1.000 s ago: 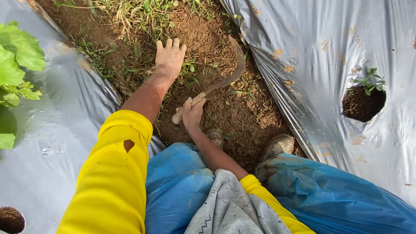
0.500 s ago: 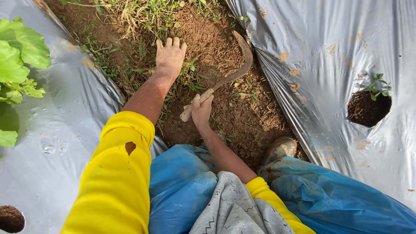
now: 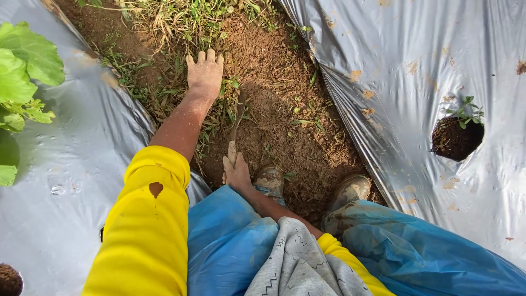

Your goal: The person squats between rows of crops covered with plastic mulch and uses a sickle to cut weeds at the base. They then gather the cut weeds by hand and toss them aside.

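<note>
Fingers of the right hand (image 3: pixel 238 174) were clenched on the sickle's wooden handle (image 3: pixel 232 153); left hand (image 3: pixel 204 72), fingers released, lay flat on weeds (image 3: pixel 164 96) beside silver mulch film (image 3: pixel 82 159).

The right grip (image 3: pixel 236 173) is closed around the handle of a sickle (image 3: pixel 235 129), whose blade runs away from it across the soil strip (image 3: pixel 285 115). Ahead and slightly left of that grip, the left grip (image 3: pixel 204 71) lies flat on the weeds (image 3: pixel 181 22). Just right of the right grip sits a boot (image 3: pixel 269 180), with a second boot (image 3: pixel 350 191) farther right. Plastic sheeting (image 3: pixel 394 71) flanks the soil on both sides; a seedling (image 3: pixel 464 109) stands in a hole far right, a leafy plant (image 3: pixel 22 71) far left.
</note>
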